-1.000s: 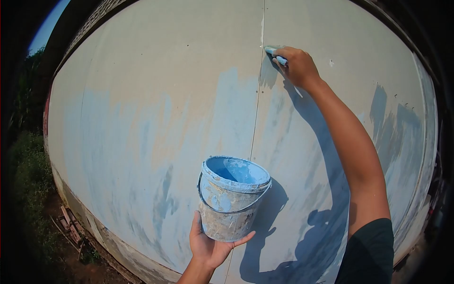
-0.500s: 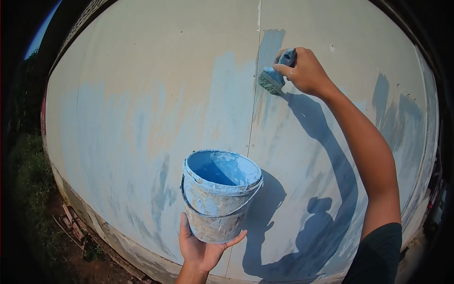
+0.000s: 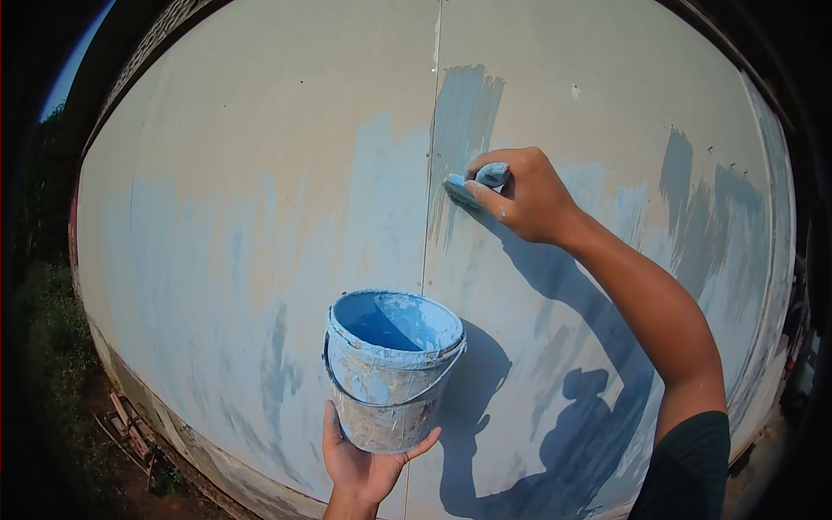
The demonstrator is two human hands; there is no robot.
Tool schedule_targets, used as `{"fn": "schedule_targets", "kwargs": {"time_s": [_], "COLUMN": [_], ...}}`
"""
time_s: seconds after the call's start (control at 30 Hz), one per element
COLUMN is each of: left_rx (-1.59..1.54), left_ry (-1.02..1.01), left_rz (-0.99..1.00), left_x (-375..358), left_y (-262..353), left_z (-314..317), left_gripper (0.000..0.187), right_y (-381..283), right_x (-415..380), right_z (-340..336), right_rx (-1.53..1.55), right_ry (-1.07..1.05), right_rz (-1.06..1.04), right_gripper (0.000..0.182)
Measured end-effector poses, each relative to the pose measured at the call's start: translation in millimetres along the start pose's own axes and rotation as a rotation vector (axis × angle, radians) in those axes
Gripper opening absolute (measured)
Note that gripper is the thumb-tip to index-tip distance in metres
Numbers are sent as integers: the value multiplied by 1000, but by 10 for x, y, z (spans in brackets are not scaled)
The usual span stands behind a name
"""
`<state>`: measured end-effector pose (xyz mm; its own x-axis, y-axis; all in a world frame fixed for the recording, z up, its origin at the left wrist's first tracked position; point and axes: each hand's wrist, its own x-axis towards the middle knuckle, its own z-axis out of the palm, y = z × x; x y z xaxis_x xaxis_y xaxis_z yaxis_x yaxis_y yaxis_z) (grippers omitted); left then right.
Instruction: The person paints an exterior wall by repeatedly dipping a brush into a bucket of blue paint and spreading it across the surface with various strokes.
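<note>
A paint-spattered bucket (image 3: 390,373) with blue paint inside rests upright on my left hand (image 3: 368,468), whose palm is under its base and whose fingers spread along the sides. My right hand (image 3: 524,195) grips a blue-smeared paintbrush (image 3: 492,175) near the vertical seam, its bristles against the wall (image 3: 347,52). Above the brush is a fresh, wet-looking blue patch (image 3: 465,108). Lighter blue strokes cover much of the lower wall, and the upper part is beige.
Shadows of the arms, bucket and head fall on the wall to the right of the bucket. Green plants (image 3: 52,321) and pieces of wood or brick (image 3: 128,425) lie on the ground at the lower left. Darker blue streaks (image 3: 676,169) mark the wall's right side.
My right hand has moved the brush down the wall, and the wet patch beside the seam is wider. The bucket sits slightly lower and further left in view.
</note>
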<state>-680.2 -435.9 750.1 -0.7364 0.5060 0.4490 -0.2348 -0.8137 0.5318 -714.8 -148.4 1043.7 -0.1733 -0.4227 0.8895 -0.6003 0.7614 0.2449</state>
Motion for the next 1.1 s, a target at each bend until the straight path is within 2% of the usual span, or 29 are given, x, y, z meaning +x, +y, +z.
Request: {"fn": "schedule_targets", "kwargs": {"time_s": [0.07,0.13,0.2,0.23,0.3,0.4,0.5,0.57,0.6,0.67,0.73,0.8,0.83,0.9,0.93,1.03,1.1], "left_rx": [-488,-474,-464,-478,-492,-512,-495,-515,-531,-527,-517,-505,-500,-485,-445,-414,-420], "left_ry": [-37,-22,-9,-17,-29,-6,-27,-21,-24,-52,-80,-100,-103,-116,-122,-141,-149], "left_rz": [-15,-23,-24,-28,-30,-32,-33,-54,-56,-60,-66,-72,-82,-90,-90,-81,-75], "left_x": [-3,11,17,16,10,-6,2,-11,-8,9,51,65,65,63,81,104,98], "left_y": [-41,-54,-55,-63,-43,-33,-11,2,-11,-27,-41,-46,-33,12,11,7,-24], "left_z": [-11,-34,-26,-17,2,13,2,7,8,-14,-71,-116,-125,-153,-172,-206,-230], "left_gripper": [93,93,92,92,91,90,90,90,90,89,88,88,88,88,89,87,85], "right_y": [75,576,806,819,818,831,432,71,3,-16,373,631,664,601,564,246,-65], "right_x": [279,561,756,794,866,596,199,135,152,194,291,425,463,488,439,119,-129], "right_z": [-215,-341,-575,-633,-715,-350,-13,-45,-116,-235,-433,-742,-848,-985,-925,-355,-1], "right_rx": [54,-71,-311,-313,-765,-811,-648,-301,-307,-1,-116,-417,-418,-726,-787,-771,-658], "right_ry": [117,314,461,464,443,172,53,48,33,250,446,588,593,550,516,209,107], "right_rz": [305,397,316,318,87,-109,-275,-183,-188,271,331,363,365,233,150,-110,-236], "right_gripper": [21,22,19,19,14,2,10,10,10,15,19,20,20,20,20,16,10]}}
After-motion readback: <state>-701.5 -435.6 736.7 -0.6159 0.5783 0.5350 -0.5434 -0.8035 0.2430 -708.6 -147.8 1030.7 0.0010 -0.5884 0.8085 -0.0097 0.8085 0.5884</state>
